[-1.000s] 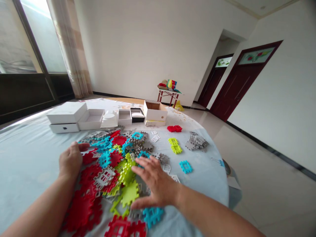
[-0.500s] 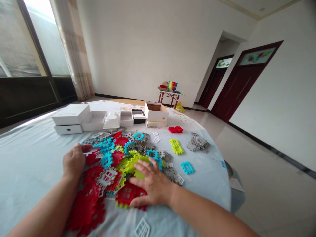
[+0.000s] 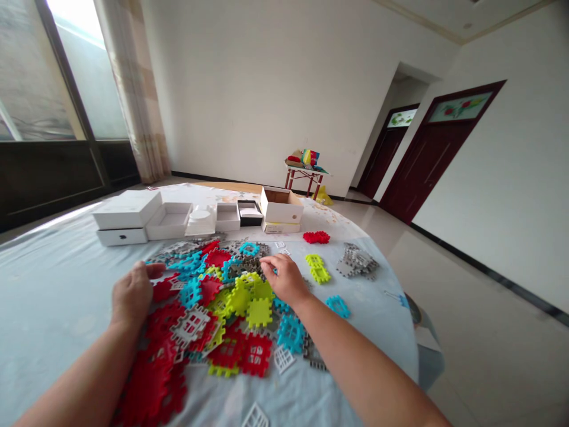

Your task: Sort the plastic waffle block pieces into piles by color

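Observation:
A heap of flat interlocking plastic tiles (image 3: 213,302) in red, blue, yellow-green and grey lies on the table with a pale blue cloth (image 3: 57,296). My left hand (image 3: 132,293) rests on the heap's left edge, fingers curled over red tiles, thumb out. My right hand (image 3: 284,277) lies further back on the heap's right side, its fingertips bent down onto grey and blue tiles. Whether it holds one is hidden. Yellow-green tiles (image 3: 251,296) sit just left of that hand.
Sorted small groups lie to the right: red tiles (image 3: 316,237), yellow-green tiles (image 3: 317,267), grey tiles (image 3: 357,260) and a blue tile (image 3: 338,306). White boxes (image 3: 128,216) and a cardboard box (image 3: 281,206) line the far side. The table edge curves at right above the tiled floor.
My right hand has moved from the near middle of the heap to its far right side, shifting red, blue and yellow-green tiles. My left hand has stayed put.

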`<state>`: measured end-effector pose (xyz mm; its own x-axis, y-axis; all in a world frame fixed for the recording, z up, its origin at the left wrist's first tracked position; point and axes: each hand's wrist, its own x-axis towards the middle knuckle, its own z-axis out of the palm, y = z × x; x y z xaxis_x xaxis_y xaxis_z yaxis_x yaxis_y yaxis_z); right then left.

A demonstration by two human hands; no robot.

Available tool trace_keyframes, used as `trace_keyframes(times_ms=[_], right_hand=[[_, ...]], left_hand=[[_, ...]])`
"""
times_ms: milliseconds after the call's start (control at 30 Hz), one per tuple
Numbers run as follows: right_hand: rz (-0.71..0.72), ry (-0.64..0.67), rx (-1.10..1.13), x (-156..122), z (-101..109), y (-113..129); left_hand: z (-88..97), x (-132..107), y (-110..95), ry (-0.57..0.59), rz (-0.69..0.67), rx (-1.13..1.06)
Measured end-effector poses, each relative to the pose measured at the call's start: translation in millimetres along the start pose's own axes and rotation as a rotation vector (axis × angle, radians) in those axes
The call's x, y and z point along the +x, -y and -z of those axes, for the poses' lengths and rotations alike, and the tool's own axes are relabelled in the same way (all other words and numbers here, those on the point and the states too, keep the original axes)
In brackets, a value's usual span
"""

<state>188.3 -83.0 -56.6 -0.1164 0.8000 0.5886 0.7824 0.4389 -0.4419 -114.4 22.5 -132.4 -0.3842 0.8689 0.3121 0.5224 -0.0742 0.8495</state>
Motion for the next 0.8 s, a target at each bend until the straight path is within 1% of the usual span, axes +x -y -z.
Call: trace_keyframes(times_ms=[33,100,167,233,300,367,400,467,567,633,700,800], right_hand=[[-0.032,0.023,-0.004,6.4,-4.3,-0.1],[-0.092,0.120,-0.014,16.8,-11.5,3.0],[-0.165,0.261,-0.042,25.2,-14.7,9.0],[-0.227,0.430,-0.088,32.3,-13.8,15.4],[-0.246,0.579,-0.150,37.6,-10.7,20.5],[-0.218,0.658,-0.222,39.7,-8.4,23.8],[-0.197,0.666,-0.253,39.3,-8.2,24.8],[-0.155,0.640,-0.282,36.2,-9.2,25.5],[-0.144,0.535,-0.236,30.6,-9.3,21.9],[-0.171,0.442,-0.158,30.0,-5.1,13.1],[-0.239,0.361,-0.046,33.0,2.5,-3.0],[-0.457,0.296,0.090,41.5,14.0,-37.9]], left_hand=[[0.7,-0.3,-1.1,0.009,0.020,-0.024],[2.8,-1.6,-4.9,0.021,0.057,-0.060],[5.2,-3.5,-10.1,0.024,0.085,-0.072],[7.2,-5.4,-15.1,0.025,0.106,-0.078],[8.2,-6.6,-18.3,0.028,0.121,-0.086],[8.3,-7.0,-19.7,0.031,0.133,-0.094],[8.2,-7.2,-20.0,0.032,0.139,-0.096],[8.1,-7.6,-20.6,0.035,0.146,-0.101],[8.8,-9.0,-23.0,0.036,0.149,-0.108],[9.5,-10.0,-25.5,0.032,0.151,-0.109],[10.1,-10.8,-28.2,0.033,0.155,-0.107],[10.3,-11.1,-30.6,0.041,0.161,-0.103]])
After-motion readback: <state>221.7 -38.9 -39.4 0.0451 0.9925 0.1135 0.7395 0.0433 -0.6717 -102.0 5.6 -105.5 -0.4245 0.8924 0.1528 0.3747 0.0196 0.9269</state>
